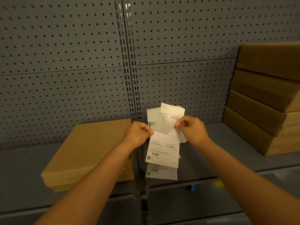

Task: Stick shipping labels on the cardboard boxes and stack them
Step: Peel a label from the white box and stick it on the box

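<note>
A: Where is the label strip (162, 150)?

B: Held above the shelf (211, 143), hanging lengthwise toward the person. The left hand (138, 133) pinches its left edge; the right hand (191, 129) pinches a peeled corner.

A: And the box?

B: 1 unlabelled cardboard box (87, 153) lies just left of the strip, nearer the left hand. The stack of boxes (263, 98) stands well apart, right.

Stockroom or warehouse packing bay: grey perforated back panels (65, 62) with slotted uprights (128, 62), metal shelving (219, 143), plain cardboard boxes stacked (263, 98) far right.
</note>
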Available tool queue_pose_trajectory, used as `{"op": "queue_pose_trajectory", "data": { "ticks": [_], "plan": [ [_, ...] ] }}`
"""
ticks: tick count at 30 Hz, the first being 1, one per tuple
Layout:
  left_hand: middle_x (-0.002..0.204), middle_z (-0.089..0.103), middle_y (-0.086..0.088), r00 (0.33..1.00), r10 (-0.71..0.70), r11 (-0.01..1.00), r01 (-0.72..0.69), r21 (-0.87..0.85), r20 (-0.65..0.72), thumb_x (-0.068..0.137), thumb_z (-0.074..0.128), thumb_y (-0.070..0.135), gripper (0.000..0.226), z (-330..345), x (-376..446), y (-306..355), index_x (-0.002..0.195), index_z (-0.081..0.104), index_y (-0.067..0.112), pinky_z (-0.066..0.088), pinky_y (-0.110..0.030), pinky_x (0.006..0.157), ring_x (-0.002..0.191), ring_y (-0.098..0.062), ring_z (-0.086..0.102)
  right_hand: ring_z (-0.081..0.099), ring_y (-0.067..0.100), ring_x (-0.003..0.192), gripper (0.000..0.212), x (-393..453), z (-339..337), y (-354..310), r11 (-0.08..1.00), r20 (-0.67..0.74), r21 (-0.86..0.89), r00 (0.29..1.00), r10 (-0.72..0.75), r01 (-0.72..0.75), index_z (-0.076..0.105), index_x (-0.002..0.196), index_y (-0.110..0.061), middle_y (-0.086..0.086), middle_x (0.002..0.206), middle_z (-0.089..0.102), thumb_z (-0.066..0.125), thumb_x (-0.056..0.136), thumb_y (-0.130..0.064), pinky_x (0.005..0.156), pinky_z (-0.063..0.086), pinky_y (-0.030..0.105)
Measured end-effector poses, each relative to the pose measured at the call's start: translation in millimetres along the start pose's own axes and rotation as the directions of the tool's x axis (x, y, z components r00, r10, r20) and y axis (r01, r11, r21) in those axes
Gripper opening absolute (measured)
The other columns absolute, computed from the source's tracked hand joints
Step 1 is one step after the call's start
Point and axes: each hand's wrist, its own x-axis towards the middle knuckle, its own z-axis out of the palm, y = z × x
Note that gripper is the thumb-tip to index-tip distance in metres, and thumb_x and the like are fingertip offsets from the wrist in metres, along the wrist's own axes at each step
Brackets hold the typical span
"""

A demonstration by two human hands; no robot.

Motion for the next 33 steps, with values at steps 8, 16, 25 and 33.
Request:
{"op": "queue_pose_trajectory", "data": {
  "ticks": [8, 16, 25, 33],
  "plan": [
    [0.085, 0.068, 0.005, 1.0, -0.008, 0.999, 0.008, 0.042, -0.007, 0.087, 0.068, 0.022, 0.006, -2, 4, -5, 0.086, 0.071, 0.017, 0.049, -0.025, 0.081, 0.087, -0.012, 0.063, 0.058, 0.011, 0.082, 0.01, 3, -7, 3, 0.997, -0.015, 0.032, 0.997, 0.073, -0.073, 0.066, 0.084, -0.013, 0.001, 0.091, 0.07, 0.06, 0.09, -0.019, 0.058, 0.038, 0.018],
    [0.091, 0.067, 0.001, 1.0, -0.01, 0.997, 0.01, 0.081, 0.005, 0.092, 0.061, 0.023, 0.008, -3, 6, -1, 0.09, 0.066, 0.017, 0.045, -0.025, 0.076, 0.088, -0.013, 0.061, 0.063, 0.018, 0.09, 0.013, 6, -9, 1, 0.99, -0.037, 0.097, 0.994, 0.102, -0.098, 0.06, 0.079, -0.018, -0.001, 0.089, 0.07, 0.053, 0.09, -0.015, 0.064, 0.048, 0.025],
    [0.094, 0.064, 0.002, 0.999, -0.04, 0.995, 0.04, 0.091, -0.001, 0.093, 0.059, 0.021, 0.009, -7, 6, 0, 0.091, 0.065, 0.014, 0.043, -0.026, 0.078, 0.092, -0.014, 0.058, 0.064, 0.012, 0.079, 0.013, 9, -15, 4, 0.976, -0.045, 0.185, 0.991, 0.128, -0.117, 0.061, 0.093, -0.009, -0.004, 0.082, 0.071, 0.051, 0.095, -0.018, 0.078, 0.05, 0.028],
    [0.093, 0.063, 0.002, 0.998, -0.059, 0.994, 0.06, 0.094, -0.013, 0.093, 0.059, 0.02, 0.01, -10, 5, 1, 0.089, 0.066, 0.014, 0.043, -0.026, 0.079, 0.091, -0.013, 0.057, 0.064, 0.011, 0.078, 0.014, 11, -20, 9, 0.973, -0.045, 0.194, 0.99, 0.136, -0.125, 0.061, 0.094, -0.009, -0.006, 0.081, 0.071, 0.051, 0.096, -0.018, 0.079, 0.05, 0.029]
  ]
}}
